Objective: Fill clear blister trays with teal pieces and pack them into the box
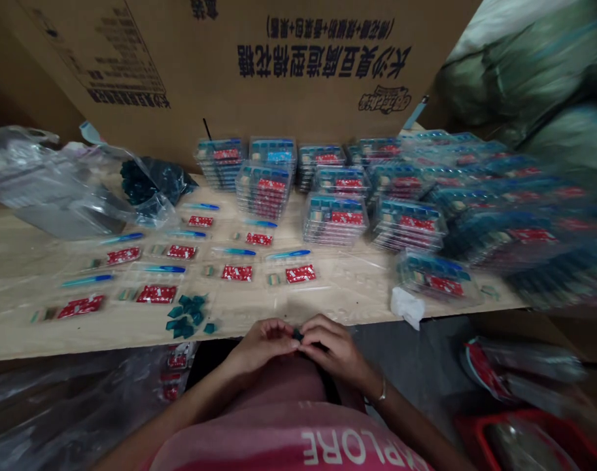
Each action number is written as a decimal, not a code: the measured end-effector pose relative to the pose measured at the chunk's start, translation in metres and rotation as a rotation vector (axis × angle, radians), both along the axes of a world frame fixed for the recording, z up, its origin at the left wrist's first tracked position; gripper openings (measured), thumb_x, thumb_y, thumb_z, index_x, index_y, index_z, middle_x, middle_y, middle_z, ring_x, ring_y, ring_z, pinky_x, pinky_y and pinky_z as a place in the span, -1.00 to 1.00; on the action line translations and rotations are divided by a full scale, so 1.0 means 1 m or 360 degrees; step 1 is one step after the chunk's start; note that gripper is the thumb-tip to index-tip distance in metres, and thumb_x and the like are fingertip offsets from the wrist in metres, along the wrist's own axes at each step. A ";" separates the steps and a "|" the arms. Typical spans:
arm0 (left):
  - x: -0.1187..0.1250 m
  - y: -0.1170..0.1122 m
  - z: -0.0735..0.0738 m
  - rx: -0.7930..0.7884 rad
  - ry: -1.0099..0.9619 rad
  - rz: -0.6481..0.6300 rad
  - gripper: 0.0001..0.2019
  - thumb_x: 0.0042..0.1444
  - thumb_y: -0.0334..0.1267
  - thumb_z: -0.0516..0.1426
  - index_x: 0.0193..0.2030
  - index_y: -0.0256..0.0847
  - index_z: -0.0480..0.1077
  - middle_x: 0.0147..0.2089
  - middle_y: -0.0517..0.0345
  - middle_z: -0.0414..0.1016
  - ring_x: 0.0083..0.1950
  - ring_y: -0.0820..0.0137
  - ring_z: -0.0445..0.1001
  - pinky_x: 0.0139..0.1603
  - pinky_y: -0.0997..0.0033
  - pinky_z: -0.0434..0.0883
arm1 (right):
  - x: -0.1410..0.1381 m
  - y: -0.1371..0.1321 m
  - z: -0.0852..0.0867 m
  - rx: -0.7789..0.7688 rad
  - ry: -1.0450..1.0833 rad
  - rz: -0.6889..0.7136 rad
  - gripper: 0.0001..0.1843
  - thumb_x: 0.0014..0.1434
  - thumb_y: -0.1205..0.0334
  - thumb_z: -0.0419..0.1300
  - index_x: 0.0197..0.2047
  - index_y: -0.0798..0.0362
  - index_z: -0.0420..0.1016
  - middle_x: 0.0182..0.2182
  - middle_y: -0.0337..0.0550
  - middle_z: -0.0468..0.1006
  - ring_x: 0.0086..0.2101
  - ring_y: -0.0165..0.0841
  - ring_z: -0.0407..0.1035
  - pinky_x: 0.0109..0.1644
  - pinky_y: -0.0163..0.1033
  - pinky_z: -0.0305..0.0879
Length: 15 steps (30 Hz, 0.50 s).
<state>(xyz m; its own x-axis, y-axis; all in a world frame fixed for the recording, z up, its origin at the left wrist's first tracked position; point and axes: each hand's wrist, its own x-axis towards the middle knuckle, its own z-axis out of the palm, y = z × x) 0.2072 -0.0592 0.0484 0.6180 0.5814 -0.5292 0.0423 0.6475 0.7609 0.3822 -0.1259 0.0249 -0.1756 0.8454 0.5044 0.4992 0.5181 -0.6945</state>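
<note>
My left hand (269,343) and my right hand (332,347) meet at the table's front edge, above my lap. Between their fingertips is a small dark teal piece (297,335), pinched from both sides and partly hidden by the fingers. To the left of my hands lies a loose pile of similar teal pieces (186,316), with one single piece (210,328) apart from it. Beyond, open clear plastic trays each hold a blue pen (288,254), a red patterned packet (301,273) and a small pale block (274,279).
Stacks of filled clear cases (335,219) stand along the back and right. A plastic bag (153,186) with teal pieces lies at the left back. A large cardboard box (278,91) walls the rear. Crumpled white tissue (407,307) sits at the front edge; a red basket (538,418) is below right.
</note>
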 end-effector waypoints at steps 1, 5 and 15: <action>0.000 -0.002 0.000 -0.0016 0.0015 -0.0004 -0.60 -0.39 -0.11 0.44 -0.45 -0.27 0.45 -0.53 0.25 0.45 -0.50 0.54 0.33 -0.41 0.51 0.23 | 0.000 -0.004 -0.002 0.0003 0.0007 0.0006 -0.88 0.27 0.27 0.14 -0.31 -0.02 0.46 -0.34 -0.14 0.53 -0.33 -0.40 0.43 -0.29 -0.32 0.37; 0.002 -0.003 0.002 0.0035 0.0056 -0.0161 -0.64 -0.36 -0.10 0.42 -0.49 -0.26 0.44 -0.58 0.31 0.37 -0.53 0.57 0.23 -0.44 0.52 0.14 | 0.000 -0.013 -0.006 0.0034 0.0022 0.0014 -0.86 0.28 0.29 0.11 -0.30 -0.03 0.47 -0.34 -0.14 0.54 -0.33 -0.39 0.43 -0.27 -0.30 0.38; 0.003 -0.007 0.005 0.0078 0.0048 -0.0255 -0.59 -0.38 -0.06 0.41 -0.54 -0.27 0.37 -0.57 0.35 0.27 -0.50 0.58 0.12 -0.42 0.53 0.05 | -0.003 -0.019 -0.006 0.0167 0.0014 -0.0007 -0.88 0.25 0.35 0.13 -0.32 -0.02 0.42 -0.34 -0.16 0.52 -0.35 -0.43 0.42 -0.28 -0.35 0.38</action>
<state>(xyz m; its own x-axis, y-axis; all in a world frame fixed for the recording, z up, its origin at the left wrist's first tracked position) 0.2104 -0.0665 0.0531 0.6892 0.5022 -0.5224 0.1656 0.5927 0.7882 0.3788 -0.1448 0.0189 -0.1674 0.7886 0.5917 0.4957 0.5861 -0.6409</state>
